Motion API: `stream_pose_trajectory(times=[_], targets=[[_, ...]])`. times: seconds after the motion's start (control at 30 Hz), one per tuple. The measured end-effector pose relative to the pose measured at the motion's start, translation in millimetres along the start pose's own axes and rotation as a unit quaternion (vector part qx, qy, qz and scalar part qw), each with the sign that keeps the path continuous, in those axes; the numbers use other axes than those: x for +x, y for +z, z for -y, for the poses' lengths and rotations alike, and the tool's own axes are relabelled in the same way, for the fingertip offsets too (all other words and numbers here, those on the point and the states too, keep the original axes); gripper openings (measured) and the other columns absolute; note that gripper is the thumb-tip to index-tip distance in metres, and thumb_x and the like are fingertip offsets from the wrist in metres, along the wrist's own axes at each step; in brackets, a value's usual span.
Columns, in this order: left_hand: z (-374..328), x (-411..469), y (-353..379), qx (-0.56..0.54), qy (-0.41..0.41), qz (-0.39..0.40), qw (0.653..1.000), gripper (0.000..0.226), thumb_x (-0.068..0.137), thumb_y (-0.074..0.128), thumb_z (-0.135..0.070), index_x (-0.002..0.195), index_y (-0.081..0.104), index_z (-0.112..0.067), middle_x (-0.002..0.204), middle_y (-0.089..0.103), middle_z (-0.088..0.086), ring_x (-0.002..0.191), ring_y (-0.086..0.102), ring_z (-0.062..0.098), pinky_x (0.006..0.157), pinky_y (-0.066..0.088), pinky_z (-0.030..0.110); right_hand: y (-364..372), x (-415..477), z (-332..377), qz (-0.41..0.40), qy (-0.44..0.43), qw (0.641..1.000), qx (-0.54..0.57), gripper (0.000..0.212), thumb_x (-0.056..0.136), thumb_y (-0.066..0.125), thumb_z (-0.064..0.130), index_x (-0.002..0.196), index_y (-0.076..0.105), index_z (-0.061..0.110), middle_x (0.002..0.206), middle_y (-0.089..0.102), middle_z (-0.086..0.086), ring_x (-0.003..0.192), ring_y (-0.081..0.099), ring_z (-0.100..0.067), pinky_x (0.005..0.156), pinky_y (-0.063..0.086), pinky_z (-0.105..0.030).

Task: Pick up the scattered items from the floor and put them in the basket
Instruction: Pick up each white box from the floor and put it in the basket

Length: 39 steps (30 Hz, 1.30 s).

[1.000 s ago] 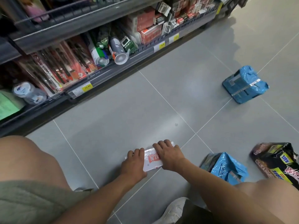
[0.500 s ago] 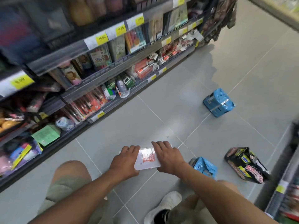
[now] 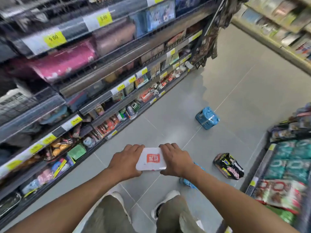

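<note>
The left hand and right hand each grip one end of the flat white plastic pack with a red label, so hold it level going to the basket.

The grey tiled floor runs between a left rack and a right rack. A blue wrapped bundle lies mid-aisle. A black snack bag lies by the right rack's foot, and a blue packet, partly hidden, lies near it.
</note>
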<state>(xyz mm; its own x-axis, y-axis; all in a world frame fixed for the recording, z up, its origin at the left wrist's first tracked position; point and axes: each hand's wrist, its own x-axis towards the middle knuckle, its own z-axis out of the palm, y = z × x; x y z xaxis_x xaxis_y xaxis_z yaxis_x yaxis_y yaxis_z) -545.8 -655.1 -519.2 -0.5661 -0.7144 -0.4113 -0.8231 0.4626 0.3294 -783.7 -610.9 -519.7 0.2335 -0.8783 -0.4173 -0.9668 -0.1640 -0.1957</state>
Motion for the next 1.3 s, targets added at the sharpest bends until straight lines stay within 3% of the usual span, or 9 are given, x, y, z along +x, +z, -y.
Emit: stream_pose_trajectory(times=[0.33,0.67,0.77,0.97,1.2,1.3], targets=[[43.9,-78.6,-97.5,0.011,0.021,-0.044,0.999,0.081,0.071,0.069,-0.057,0.139,0.030,-0.036,0.137,0.044,-0.012,0.128,0.041,0.016,0.078,0.053,0.041,-92.0,-14.1,94.8,-0.032,-0.001,0.999,-0.013,0.094,0.070,0.076,0.068,0.144,0.034,0.029,0.136,0.052,0.007,0.119,0.050,-0.021,0.079,0.057,-0.041],[82.2,-133.5,-128.0,-0.035,-0.062,-0.128,0.989,0.086,0.072,0.068,-0.062,0.146,0.030,-0.039,0.145,0.044,-0.012,0.134,0.039,0.013,0.090,0.052,0.041,-143.0,26.4,150.5,-0.025,-0.098,0.994,-0.032,0.094,0.075,0.075,0.068,0.149,0.029,0.033,0.139,0.049,0.009,0.120,0.046,-0.013,0.085,0.049,-0.028],[87.4,-150.1,-124.1,-0.062,-0.117,-0.150,0.980,0.090,0.070,0.068,-0.062,0.147,0.027,-0.042,0.145,0.045,-0.012,0.133,0.041,0.015,0.093,0.052,0.042,-152.9,43.5,163.8,-0.004,-0.138,0.988,-0.066,0.094,0.073,0.071,0.074,0.147,0.031,0.031,0.140,0.047,0.008,0.125,0.043,-0.015,0.090,0.053,-0.038],[85.6,-184.6,-103.2,-0.095,-0.236,-0.183,0.949,0.093,0.070,0.072,-0.057,0.149,0.028,-0.036,0.147,0.041,-0.010,0.136,0.037,0.016,0.096,0.052,0.043,-160.7,74.8,194.3,0.033,-0.243,0.963,-0.110,0.104,0.070,0.070,0.080,0.151,0.029,0.029,0.145,0.043,0.007,0.134,0.040,-0.018,0.098,0.052,-0.041],[58.9,-240.0,-60.8,-0.136,-0.385,-0.207,0.889,0.090,0.073,0.070,-0.063,0.148,0.027,-0.036,0.144,0.041,-0.012,0.134,0.036,0.014,0.094,0.052,0.042,-147.0,83.2,247.1,0.068,-0.380,0.907,-0.169,0.099,0.066,0.063,0.083,0.146,0.033,0.033,0.139,0.046,0.010,0.128,0.043,-0.017,0.092,0.052,-0.042],[48.7,-273.5,-40.3,-0.156,-0.439,-0.221,0.857,0.092,0.071,0.067,-0.071,0.147,0.028,-0.037,0.143,0.042,-0.014,0.134,0.037,0.013,0.092,0.052,0.043,-134.2,76.9,280.5,0.086,-0.433,0.877,-0.191,0.094,0.067,0.067,0.075,0.144,0.034,0.033,0.137,0.046,0.010,0.128,0.043,-0.017,0.090,0.050,-0.040]])
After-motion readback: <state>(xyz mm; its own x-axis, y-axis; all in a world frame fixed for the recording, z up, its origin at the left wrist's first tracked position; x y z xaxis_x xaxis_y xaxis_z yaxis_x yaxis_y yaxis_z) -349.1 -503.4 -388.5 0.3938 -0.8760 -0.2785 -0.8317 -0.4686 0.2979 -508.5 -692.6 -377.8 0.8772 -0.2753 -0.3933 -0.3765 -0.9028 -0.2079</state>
